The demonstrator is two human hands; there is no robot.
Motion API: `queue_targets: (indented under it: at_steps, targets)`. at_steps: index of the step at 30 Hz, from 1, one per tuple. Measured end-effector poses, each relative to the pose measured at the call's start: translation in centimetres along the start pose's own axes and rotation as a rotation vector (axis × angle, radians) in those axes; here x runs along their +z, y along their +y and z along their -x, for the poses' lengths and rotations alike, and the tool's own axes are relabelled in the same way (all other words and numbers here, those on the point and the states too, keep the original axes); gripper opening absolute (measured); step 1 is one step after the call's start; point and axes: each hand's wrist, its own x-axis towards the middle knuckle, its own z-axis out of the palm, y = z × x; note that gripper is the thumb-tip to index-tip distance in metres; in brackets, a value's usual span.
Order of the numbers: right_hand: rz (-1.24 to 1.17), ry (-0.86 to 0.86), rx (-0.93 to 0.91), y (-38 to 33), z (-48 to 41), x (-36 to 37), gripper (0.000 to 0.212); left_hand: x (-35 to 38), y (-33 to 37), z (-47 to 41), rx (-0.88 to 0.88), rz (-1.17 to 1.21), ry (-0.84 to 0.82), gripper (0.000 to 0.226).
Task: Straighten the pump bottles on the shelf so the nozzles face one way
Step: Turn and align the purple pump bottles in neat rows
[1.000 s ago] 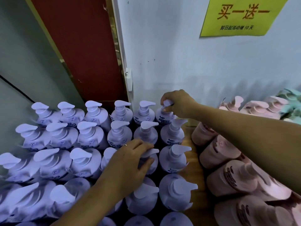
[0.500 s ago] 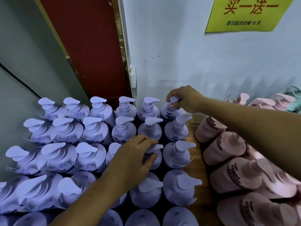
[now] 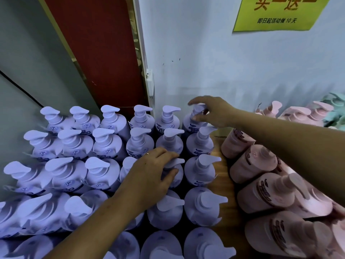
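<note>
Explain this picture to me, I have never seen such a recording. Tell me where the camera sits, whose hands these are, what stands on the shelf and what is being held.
There is no machine here. A person works with two bare hands, and one wide-angle camera worn on the head looks forward and down at them. On the wooden shelf stand rows of purple pump bottles, most with their nozzles pointing right. Pink bottles stand beside them on the right. The left hand pinches the pump of a middle-row bottle. The right hand reaches to the back-row bottle by the wall, with fingers and thumb curved round its pump. A yellow-green sign hangs on the wall above.
</note>
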Motion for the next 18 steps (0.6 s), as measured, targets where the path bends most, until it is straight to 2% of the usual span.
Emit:
queue_targets:
  at_steps: [2, 4, 5, 7, 9, 11, 14, 18]
  targets:
    - [-0.140, 0.172, 0.091, 0.0, 1.1, 0.3, 0.046, -0.1, 0.0, 0.0, -0.007, 0.018, 0.001, 0.035]
    - [-0.510, 0.418, 0.304, 0.3, 2.3, 1.7, 0.044, -0.1, -0.1, 0.0, -0.017, 0.042, 0.006, 0.034]
    - [-0.765, 0.459, 0.445, 0.5, 2.8, 2.7, 0.051, -0.2, 0.0, 0.1, -0.021, 0.051, 0.005, 0.035]
    - [-1.234, 0.367, 0.666, 0.7, 3.7, 5.0, 0.064, -0.2, 0.1, 0.1, -0.021, 0.052, -0.004, 0.037]
    - [-1.482, 0.257, 0.760, 0.7, 4.3, 6.7, 0.067, -0.2, 0.1, 0.0, -0.014, 0.052, -0.007, 0.040]
    - [-1.554, 0.225, 0.769, 0.7, 4.1, 7.9, 0.064, -0.1, 0.0, 0.0, -0.009, 0.052, -0.003, 0.044]
    - [-1.478, 0.248, 0.795, 0.8, 3.4, 9.2, 0.052, 0.1, -0.2, 0.0, -0.004, 0.056, -0.005, 0.046]
    - [-1.384, 0.228, 0.767, 1.0, 3.2, 10.7, 0.048, 0.3, -0.4, 0.0, 0.005, 0.041, 0.013, 0.044]
